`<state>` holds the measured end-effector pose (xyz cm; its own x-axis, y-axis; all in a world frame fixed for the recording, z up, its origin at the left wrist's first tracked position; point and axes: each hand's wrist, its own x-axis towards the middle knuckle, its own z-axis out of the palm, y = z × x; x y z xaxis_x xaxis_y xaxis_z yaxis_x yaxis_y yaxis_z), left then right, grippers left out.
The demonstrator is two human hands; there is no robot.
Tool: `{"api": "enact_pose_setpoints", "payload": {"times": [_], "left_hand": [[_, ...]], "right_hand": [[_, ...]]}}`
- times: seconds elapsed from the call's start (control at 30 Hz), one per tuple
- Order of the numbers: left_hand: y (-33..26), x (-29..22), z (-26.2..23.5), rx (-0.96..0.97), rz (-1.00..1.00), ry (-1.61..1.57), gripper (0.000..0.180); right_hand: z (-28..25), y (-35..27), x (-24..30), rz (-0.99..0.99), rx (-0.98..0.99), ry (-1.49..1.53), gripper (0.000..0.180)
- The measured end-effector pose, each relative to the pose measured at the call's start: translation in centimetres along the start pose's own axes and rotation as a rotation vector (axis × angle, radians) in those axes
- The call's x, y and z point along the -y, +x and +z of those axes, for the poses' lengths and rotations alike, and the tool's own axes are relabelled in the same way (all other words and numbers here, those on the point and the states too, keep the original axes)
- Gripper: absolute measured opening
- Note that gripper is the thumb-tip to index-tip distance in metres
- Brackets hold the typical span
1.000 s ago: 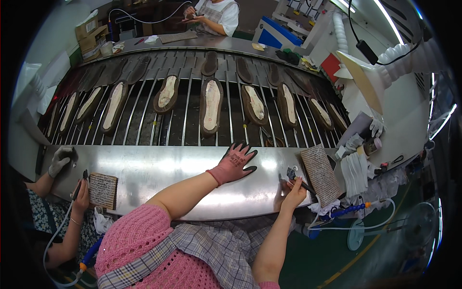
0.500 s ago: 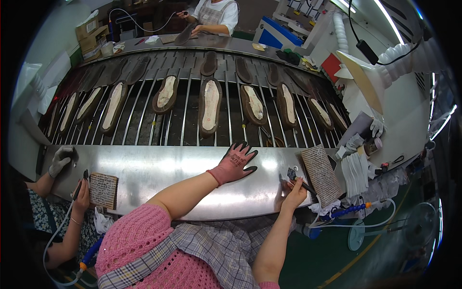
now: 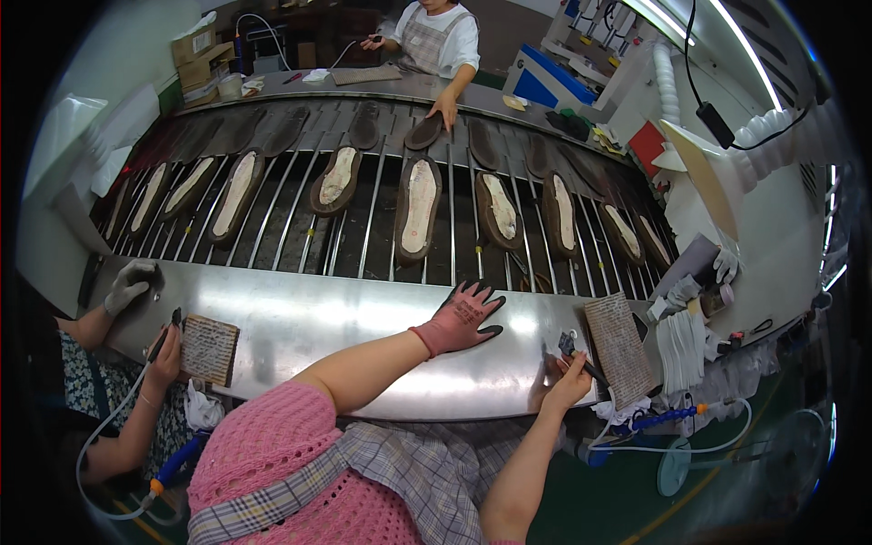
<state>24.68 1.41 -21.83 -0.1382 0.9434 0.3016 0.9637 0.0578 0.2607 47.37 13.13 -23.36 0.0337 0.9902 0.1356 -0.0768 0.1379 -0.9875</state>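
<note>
Head view — left hand (image 3: 460, 322) lies splayed on bench (image 3: 272, 309), right hand (image 3: 570, 383) grips a black tool (image 3: 568, 344) — partly hidden.

This is a factory workshop for footwear: shoe soles (image 3: 420, 209) lie in a row across a bed of metal rods (image 3: 371, 218) behind a long steel worktop (image 3: 272, 313). Co-workers stand at it too, beneath strip lights (image 3: 749, 50), near a ribbed white duct (image 3: 767, 136) and blue machinery (image 3: 549, 80).
</note>
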Motion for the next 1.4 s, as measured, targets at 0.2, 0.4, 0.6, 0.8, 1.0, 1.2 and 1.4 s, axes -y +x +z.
{"api": "enact_pose_setpoints", "payload": {"times": [0.2, 0.4, 0.6, 0.8, 1.0, 1.2, 1.4], "left_hand": [[0.3, 0.0, 0.4, 0.012, 0.003, -0.038, 0.064], [0.4, -0.1, 0.5, 0.024, -0.009, -0.056, 0.064], [0.5, -0.2, 0.5, 0.038, -0.01, -0.05, 0.064], [0.7, -0.5, 0.1, 0.055, -0.016, -0.029, 0.064], [0.8, -0.6, 0.3, 0.042, -0.016, -0.04, 0.064], [0.9, -1.0, -0.5, 0.068, -0.058, -0.034, 0.062], [1.1, -1.4, -1.0, 0.053, -0.053, -0.053, 0.061]], "right_hand": [[-0.2, 0.3, -0.3, -0.013, -0.011, 0.034, 0.032], [-0.1, 0.1, 0.1, -0.045, 0.033, 0.038, 0.02], [0.2, -0.4, 1.4, -0.022, 0.032, 0.0, 0.02], [0.0, 0.0, 1.0, -0.006, 0.028, -0.02, 0.027], [-0.4, 0.5, 0.2, -0.021, 0.011, -0.014, 0.031], [-0.1, 0.9, -0.3, -0.025, -0.01, -0.001, 0.027], [-0.5, 0.9, -0.8, -0.016, -0.009, 0.044, 0.028]]}}
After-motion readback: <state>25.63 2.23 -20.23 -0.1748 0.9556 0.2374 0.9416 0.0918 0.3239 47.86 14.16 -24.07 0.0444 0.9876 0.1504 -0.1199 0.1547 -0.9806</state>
